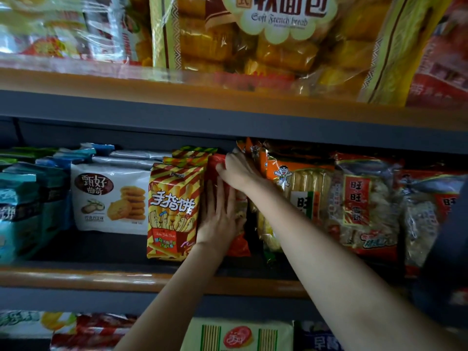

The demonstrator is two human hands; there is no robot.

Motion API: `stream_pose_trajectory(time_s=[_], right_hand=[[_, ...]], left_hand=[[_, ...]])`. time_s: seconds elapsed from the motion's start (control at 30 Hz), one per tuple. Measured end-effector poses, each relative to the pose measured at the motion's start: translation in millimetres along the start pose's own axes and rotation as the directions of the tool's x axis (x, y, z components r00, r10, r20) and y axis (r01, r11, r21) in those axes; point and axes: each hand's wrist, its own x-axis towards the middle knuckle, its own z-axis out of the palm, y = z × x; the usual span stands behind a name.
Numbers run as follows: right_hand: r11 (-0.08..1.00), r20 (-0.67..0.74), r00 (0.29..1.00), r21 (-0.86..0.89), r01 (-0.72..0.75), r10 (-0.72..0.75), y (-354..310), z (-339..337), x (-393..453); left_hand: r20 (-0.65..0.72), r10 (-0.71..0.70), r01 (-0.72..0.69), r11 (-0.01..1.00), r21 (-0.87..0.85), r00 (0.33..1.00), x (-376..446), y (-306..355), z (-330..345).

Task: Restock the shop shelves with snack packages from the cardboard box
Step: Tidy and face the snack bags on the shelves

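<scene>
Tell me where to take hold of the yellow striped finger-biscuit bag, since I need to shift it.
Probably grip the yellow striped finger-biscuit bag at its crimped top seam, from the front: it stands upright at the shelf front, packets crowd both sides.

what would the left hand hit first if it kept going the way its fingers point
The left hand lies flat on the red snack packet, fingers pointing up; going on, it would probably meet the right hand at the packet's top.

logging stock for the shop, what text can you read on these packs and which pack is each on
"Soft French bread": big yellow bread bag, top shelf.
"甄好曲奇": white cookie pack, middle shelf.
"手指饼": striped red and yellow pack, beside the left hand.
"旺旺": rice cracker bag, right of the right hand.
Other print is too blurred or small.
</scene>
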Motion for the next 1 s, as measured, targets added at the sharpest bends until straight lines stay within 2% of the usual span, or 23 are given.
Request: stream_pose_trajectory(time_s=[0.07, 0.13, 0.2, 0.27, 0.33, 0.43, 0.5, 0.57, 0.67, 0.73, 0.8, 0.93, 1.0], right_hand=[[0.999, 0.061, 0.998, -0.021, 0.03, -0.029, -1.6, 2.8, -0.9], [0.999, 0.045, 0.998, -0.011, 0.041, -0.041, -2.5, 6.0, -1.6], [0.996, -0.077, 0.996, -0.077, 0.039, -0.045, -2.2, 10.7, -6.0], [0.971, -0.195, 0.973, -0.226, 0.078, -0.123, -0.2, 11.4, -20.8], [0.954, -0.224, 0.958, -0.28, 0.111, -0.177, 3.6, 11.6, -45.9], [0.932, -0.14, 0.964, -0.317, 0.174, -0.227, 11.2, 11.9, -85.5], [0.932, -0.006, 0.978, -0.305, 0.197, -0.209, 12.8, 15.4, -102.9], [0.933, 0.119, 0.981, -0.311, 0.183, -0.153, 13.1, 21.0, -108.7], [0.962, 0.201, 0.979, -0.257, 0.087, -0.034, 12.5, 33.1, -105.5], [0.974, 0.19, 0.982, -0.225, 0.025, 0.019, 10.9, 40.6, -99.7], [0.974, 0.134, 0.99, -0.226, -0.013, 0.044, 10.5, 50.2, -93.7], [0.97, -0.028, 1.0, -0.242, 0.005, -0.013, 13.1, 64.2, -82.9], [0.97, -0.004, 1.0, -0.242, 0.023, -0.025, 14.7, 64.0, -82.0]], left_hand=[[0.027, 0.039, -0.04, 0.999, 0.022, 0.999, -1.2, 3.9, -8.5], [0.05, 0.016, -0.019, 0.999, 0.049, 0.999, 1.4, 4.4, -9.7], [0.002, 0.027, -0.027, 1.0, -0.015, 1.0, 2.6, 4.5, -9.7], [-0.017, 0.021, -0.021, 0.999, 0.045, 1.0, -4.0, 4.7, -15.5], [-0.032, 0.033, -0.032, 0.998, 0.047, 0.999, -12.2, 1.7, -20.0], [0.023, 0.053, -0.055, 0.995, 0.086, 0.998, -32.4, 3.9, -27.9], [0.126, -0.037, 0.032, 0.998, 0.045, 0.991, -40.3, 7.2, -33.9], [0.193, -0.128, 0.125, 0.992, 0.026, 0.973, -41.7, 10.1, -45.1], [0.228, -0.144, 0.138, 0.99, 0.042, 0.963, -42.2, 10.2, -45.9], [0.215, -0.126, 0.11, 0.99, 0.087, 0.968, -38.4, 9.5, -41.1], [0.232, -0.146, 0.137, 0.989, 0.054, 0.962, -35.2, 10.8, -37.3], [0.301, -0.226, 0.251, 0.967, -0.046, 0.927, -31.4, 15.7, -40.3], [0.341, -0.262, 0.303, 0.95, -0.074, 0.903, -32.8, 18.1, -43.6]])
